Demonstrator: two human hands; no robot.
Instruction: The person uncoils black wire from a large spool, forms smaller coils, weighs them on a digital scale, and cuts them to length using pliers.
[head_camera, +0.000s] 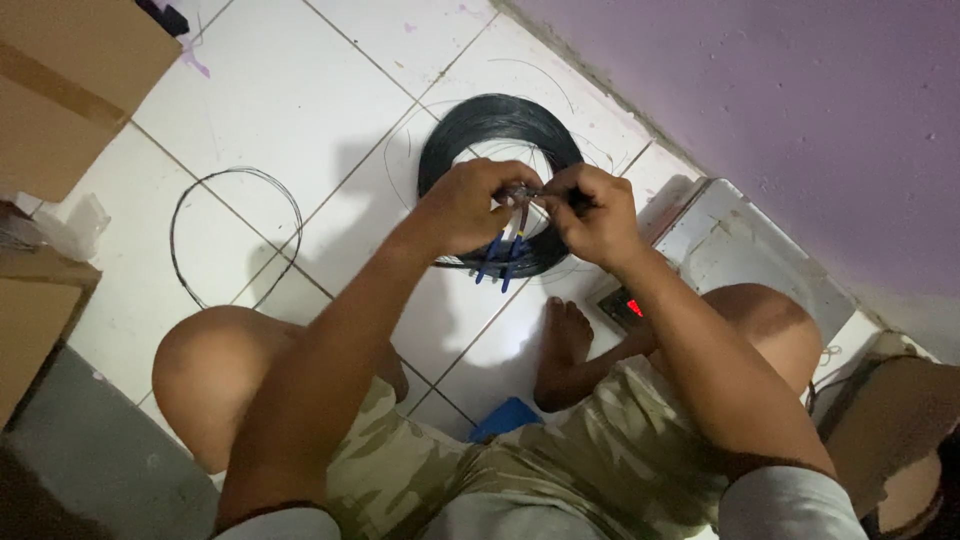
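1. Far left: cardboard boxes (60, 90) at the frame edge, and a loose single loop of thin black wire (236, 235) lying flat on the white tiled floor (290, 90), well apart from both hands.
2. Left hand (462, 208): closed around blue-handled pliers (503, 255), handles hanging down below the fist; hard, rigid tool, best gripped by the coated handles, as here.
3. Between the hands: a short run of thin wire (535, 192), held above the floor; probably light, springy and stiff enough to keep a bend, with cut ends likely sharp. Best pinched close to the plier nose, so the free length cannot whip.
4. Right hand (592, 215): fingers pressed together, pinching the wire just beside the plier tip.
5. Beneath both hands: thick black wire coil (470, 125) flat on the floor, likely heavy as a bundle; safest lifted by the whole ring, not one strand.
6. Right: a scale with a red display (632, 306) near the wall (800, 110).
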